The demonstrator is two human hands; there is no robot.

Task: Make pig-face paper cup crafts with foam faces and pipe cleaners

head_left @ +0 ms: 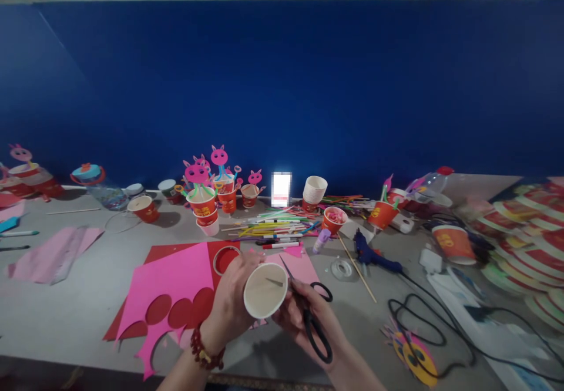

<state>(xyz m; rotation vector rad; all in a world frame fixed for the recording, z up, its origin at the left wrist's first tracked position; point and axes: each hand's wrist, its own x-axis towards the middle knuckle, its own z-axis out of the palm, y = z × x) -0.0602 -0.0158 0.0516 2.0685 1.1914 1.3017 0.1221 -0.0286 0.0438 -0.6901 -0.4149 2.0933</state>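
Head view, with big blue wall [282, 86] behind gray surface [361, 320]. On top, pink paper [176, 270] with round cuts, over red paper [200, 306]. Gripped in left hand [235, 294], paper cup [265, 291], open end toward the camera. Held in right hand [315, 314], black-handled scissors [307, 320], one blade inside the cup.

- On the grey table [66, 314], open surface fills the front left corner, left of the hot-pink paper sheet [176, 279].
- Red paper cups with pink cut-out figures [204, 206] crowd the back edge.
- Looped black cable [389, 309] obstructs the front right corner.
- A gap runs between that cable and the thin wooden stick [358, 268].
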